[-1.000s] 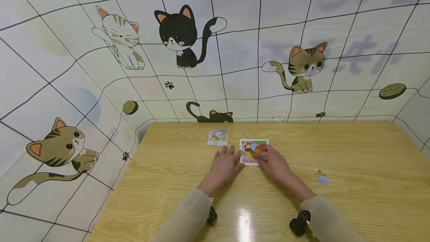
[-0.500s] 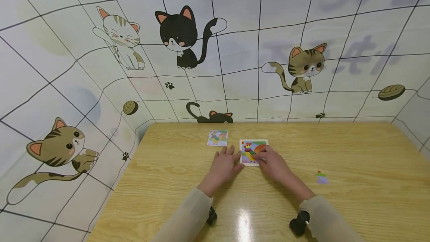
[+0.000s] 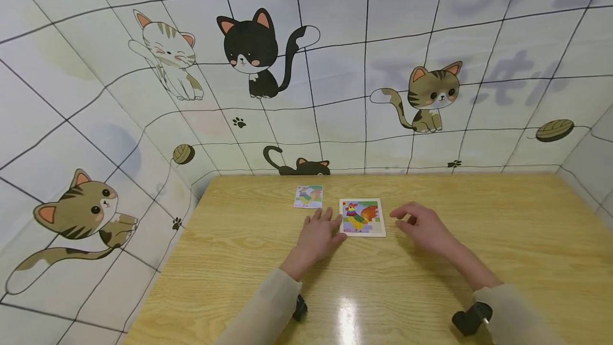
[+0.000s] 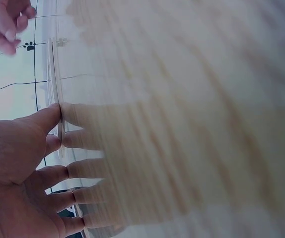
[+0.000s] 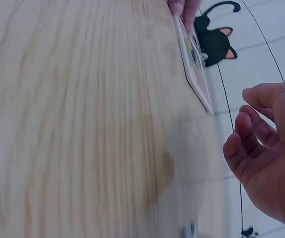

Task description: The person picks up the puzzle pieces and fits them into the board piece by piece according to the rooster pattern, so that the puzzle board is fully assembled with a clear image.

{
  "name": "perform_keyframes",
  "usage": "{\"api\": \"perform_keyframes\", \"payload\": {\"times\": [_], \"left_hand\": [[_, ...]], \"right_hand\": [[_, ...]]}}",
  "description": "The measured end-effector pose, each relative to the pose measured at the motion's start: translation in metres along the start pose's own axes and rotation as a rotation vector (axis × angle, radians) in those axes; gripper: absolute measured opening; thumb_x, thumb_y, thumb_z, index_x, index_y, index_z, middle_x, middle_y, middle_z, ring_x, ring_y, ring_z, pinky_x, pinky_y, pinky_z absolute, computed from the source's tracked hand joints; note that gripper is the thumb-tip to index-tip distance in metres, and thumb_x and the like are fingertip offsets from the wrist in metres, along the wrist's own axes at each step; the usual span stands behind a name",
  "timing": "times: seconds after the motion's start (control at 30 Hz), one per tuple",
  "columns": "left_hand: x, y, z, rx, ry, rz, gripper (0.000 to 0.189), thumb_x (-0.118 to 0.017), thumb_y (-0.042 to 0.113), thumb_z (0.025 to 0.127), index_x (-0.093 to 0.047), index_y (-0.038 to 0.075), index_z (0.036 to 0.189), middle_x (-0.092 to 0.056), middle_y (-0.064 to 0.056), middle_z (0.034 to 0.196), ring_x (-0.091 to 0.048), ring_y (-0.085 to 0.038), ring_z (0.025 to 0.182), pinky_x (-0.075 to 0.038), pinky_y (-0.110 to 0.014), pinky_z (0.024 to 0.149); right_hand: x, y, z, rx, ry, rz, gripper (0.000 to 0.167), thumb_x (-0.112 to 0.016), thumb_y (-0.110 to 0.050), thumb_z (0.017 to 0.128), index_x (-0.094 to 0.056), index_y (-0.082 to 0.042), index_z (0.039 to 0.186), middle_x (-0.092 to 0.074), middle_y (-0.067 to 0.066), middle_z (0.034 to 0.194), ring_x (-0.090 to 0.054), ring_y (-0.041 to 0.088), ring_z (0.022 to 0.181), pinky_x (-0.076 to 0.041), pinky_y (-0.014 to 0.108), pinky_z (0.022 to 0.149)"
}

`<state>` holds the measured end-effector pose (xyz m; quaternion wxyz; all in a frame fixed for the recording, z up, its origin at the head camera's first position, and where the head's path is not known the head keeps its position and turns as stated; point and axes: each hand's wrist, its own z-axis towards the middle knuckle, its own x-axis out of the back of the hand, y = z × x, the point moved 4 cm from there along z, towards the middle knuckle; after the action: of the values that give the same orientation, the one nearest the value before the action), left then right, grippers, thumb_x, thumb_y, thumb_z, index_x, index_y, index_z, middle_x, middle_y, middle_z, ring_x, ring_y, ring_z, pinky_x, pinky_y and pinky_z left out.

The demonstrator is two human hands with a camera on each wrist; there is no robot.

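Observation:
A white-framed jigsaw puzzle (image 3: 362,217) of a colourful rooster lies flat on the wooden table (image 3: 239,260). A paler patch shows at its lower right corner. My left hand (image 3: 318,236) rests on the table with fingers spread, thumb and index fingertip at the frame's left edge. Just right of the frame, my right hand (image 3: 421,225) hovers above the table. Its fingers are loosely bent, and the right wrist view shows nothing between thumb and fingers (image 5: 247,129).
A small square picture card (image 3: 308,196) of the same rooster lies behind my left hand. A small pale object (image 5: 189,229) shows at the bottom edge of the right wrist view. Cat-patterned wall covering (image 3: 345,95) rises behind the table.
My right hand has lifted off the puzzle and moved right, uncovering the rooster's body and tail. The loose puzzle piece on the right is now hidden by my right arm. The left hand stays put.

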<state>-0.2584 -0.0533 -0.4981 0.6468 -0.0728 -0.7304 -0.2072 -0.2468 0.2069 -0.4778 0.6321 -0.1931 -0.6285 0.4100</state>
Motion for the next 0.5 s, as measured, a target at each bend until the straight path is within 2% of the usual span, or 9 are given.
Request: {"api": "perform_keyframes", "payload": {"times": [0.33, 0.5], "left_hand": [[-0.001, -0.001, 0.000, 0.000, -0.006, -0.005, 0.056, -0.055, 0.046, 0.105, -0.051, 0.019, 0.153, -0.038, -0.014, 0.161, -0.031, -0.042, 0.149, -0.031, -0.062, 0.115], [0.000, -0.001, 0.000, -0.001, -0.001, -0.003, 0.056, -0.056, 0.046, 0.105, -0.052, 0.018, 0.153, -0.039, -0.015, 0.161, -0.031, -0.042, 0.149, -0.031, -0.062, 0.115]], "right_hand": [[0.048, 0.035, -0.042, -0.007, 0.009, -0.082, 0.020, -0.070, -0.008, 0.098, -0.072, -0.004, 0.117, -0.066, 0.004, 0.100, -0.059, 0.008, 0.075, -0.049, 0.029, 0.058], [0.061, 0.051, -0.059, -0.065, 0.008, -0.106, 0.022, -0.071, -0.013, 0.097, -0.072, -0.005, 0.118, -0.067, 0.005, 0.103, -0.058, 0.005, 0.078, -0.048, 0.028, 0.059]]}}
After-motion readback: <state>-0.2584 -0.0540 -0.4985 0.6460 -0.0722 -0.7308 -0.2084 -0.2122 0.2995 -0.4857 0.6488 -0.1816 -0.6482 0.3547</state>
